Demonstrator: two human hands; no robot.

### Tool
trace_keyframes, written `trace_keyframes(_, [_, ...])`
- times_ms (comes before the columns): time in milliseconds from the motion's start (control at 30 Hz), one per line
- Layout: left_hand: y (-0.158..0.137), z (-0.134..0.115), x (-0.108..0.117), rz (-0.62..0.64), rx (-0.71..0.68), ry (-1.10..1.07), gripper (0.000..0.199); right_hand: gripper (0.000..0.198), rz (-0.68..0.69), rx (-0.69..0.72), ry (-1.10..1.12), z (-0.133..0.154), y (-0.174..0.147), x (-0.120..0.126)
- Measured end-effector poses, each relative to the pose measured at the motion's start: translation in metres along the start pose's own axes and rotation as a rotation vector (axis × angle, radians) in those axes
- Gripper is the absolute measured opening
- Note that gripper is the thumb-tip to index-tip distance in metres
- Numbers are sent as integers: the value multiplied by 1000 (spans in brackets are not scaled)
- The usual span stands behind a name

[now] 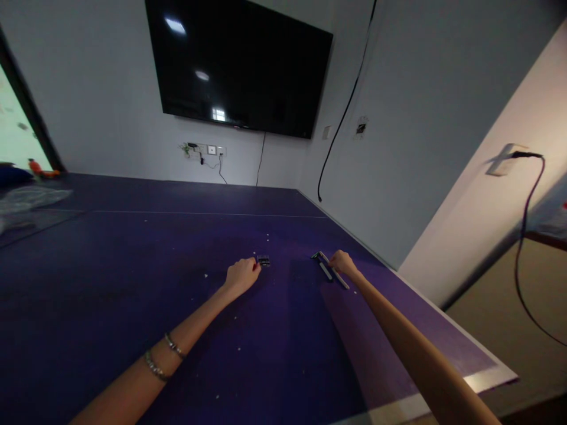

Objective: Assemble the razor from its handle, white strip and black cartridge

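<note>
My left hand [243, 276] is closed, its fingertips pinching the near edge of a small clear-and-dark case [264, 260] on the purple tabletop [266, 330]. What is inside the case is too small to make out. To the right, my right hand [344, 263] has its fingers pressed together on a slim pale stick [342, 282]. Beside that stick lies a slim tool that looks like a razor [325, 271], with a dark green head and a pale handle. My right fingers partly hide the stick's middle.
Small white scraps [206, 275] are scattered over the tabletop. Clear plastic wrap [31, 200] lies at the far left, near an orange object [42, 171]. A television [239, 65] hangs on the wall, and a black cable [348, 109] dangles near the table's right edge.
</note>
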State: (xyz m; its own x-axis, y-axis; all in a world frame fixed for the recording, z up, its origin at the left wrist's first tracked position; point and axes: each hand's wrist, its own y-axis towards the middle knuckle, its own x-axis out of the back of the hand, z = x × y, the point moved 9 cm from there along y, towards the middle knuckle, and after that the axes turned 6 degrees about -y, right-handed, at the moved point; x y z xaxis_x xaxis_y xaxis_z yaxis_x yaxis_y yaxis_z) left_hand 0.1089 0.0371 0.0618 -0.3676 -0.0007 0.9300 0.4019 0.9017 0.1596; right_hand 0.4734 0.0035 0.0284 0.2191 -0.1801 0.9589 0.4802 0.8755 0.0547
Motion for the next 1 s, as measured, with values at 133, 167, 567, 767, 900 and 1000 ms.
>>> trace_keyframes(133, [6,4,1,-37,-36,-34,26,9,22,4,25,1,0,0])
trace_keyframes(167, [9,5,2,-58,-59,-53,24,11,27,8,35,1,0,2])
trace_keyframes(567, [43,5,-26,13,-249,-180,48,19,44,201,124,29,-27,39])
trace_keyframes(767, [53,2,-36,38,-231,-198,42,21,96,449,118,68,-61,38])
trace_keyframes(900, [57,5,-36,20,-230,-216,39,22,87,521,132,82,-69,37])
trace_keyframes(1000, [53,1,-32,15,-247,-238,38,24,78,545,180,92,-73,40])
